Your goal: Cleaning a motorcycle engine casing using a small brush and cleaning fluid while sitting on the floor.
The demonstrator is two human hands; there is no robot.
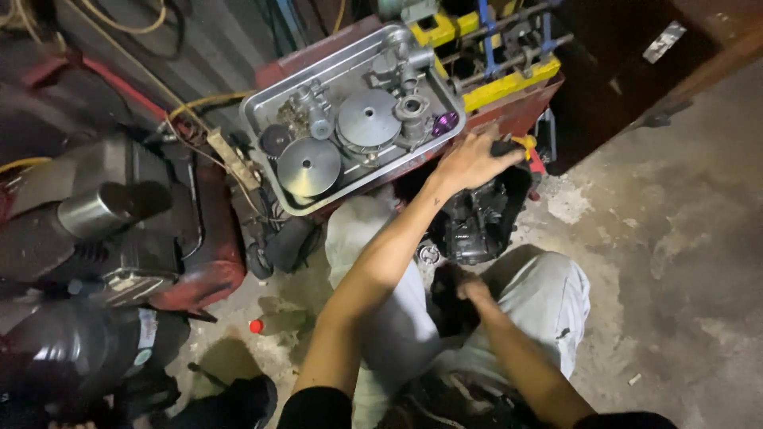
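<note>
A: Containers first, quick. What's in the tray?

B: Rectangular silver metal tray sits tilted on the red metal table. It holds two round grey metal discs, several small cast grey metal parts and one purple anodised ring at its near right corner.

A: Hands?

B: Left hand reaches up past the tray's right corner, grip curled over the top of the black engine block; fingers are pressed on it, near a yellow-handled tool. Right hand is low, between the knees in light grey trousers, below the block; can't tell whether its grip is spread or closed, too dark.

A: Where's the block, which way does it run?

B: On the concrete floor, just in front of the table, between the legs. Long axis looks roughly upright, top end toward the table. Exact facing unclear.

A: Anything else?

B: Red-capped plastic bottle lying on the floor to the left; black and red machine further left.
</note>
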